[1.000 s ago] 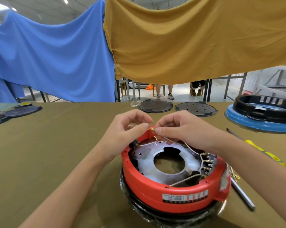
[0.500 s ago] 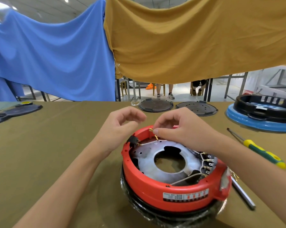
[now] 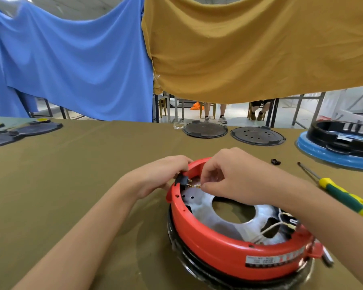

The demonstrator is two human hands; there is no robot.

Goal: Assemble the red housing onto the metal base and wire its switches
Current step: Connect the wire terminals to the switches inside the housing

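The round red plastic housing point(image 3: 228, 243) sat on the olive-cloth counter point(image 3: 72, 174), near and right of centre, already seated over the shiny metal base plate w/ a big centre hole point(image 3: 207, 208), so the job looked to be in the wiring step, not the fitting step. The left hand point(image 3: 155, 176) gripped the small black switch block point(image 3: 181, 181) at the housing's far-left rim, fingers curled on it from outside. The right hand point(image 3: 233, 176) pinched a small brass wire terminal point(image 3: 194, 186) just beside the switch's brass tabs; whether it had seated yet couldn't be told. Next move prob. called for lining the terminal square w/ a tab and pushing straight on while the left hand braced the switch. More white wires point(image 3: 268, 229) and switches lay at the near-right inside, partly hidden by the right forearm. A yellow-green-handled screwdriver point(image 3: 343, 195) lay on the counter to the right, untouched.
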